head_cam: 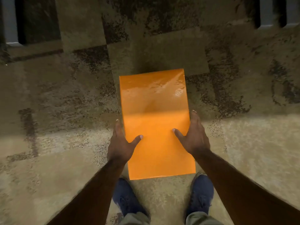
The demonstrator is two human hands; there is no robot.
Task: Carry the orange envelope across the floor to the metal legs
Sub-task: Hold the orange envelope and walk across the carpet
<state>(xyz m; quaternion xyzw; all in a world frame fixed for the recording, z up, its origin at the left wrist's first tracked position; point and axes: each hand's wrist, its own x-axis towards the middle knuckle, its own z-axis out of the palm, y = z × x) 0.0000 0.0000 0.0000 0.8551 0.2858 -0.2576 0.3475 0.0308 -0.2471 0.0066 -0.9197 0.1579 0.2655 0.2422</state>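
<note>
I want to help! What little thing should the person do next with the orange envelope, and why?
Probably step forward: both hands, left hand and right hand, grip the orange envelope, while the metal legs stand ahead across the carpet.

The floor (65, 103) is carpet in mottled olive and tan squares, with darker speckled patches farther out from the gripped edges and a paler, lit band running just below the grip. Two dark blue shoes (201, 192) stand on it, nearer the person than the grip, one under each forearm. Grey metal legs (9, 21) rest on the carpet well beyond the grip, at the far left and far right corners, blurred and partly cut off by the frame
</note>
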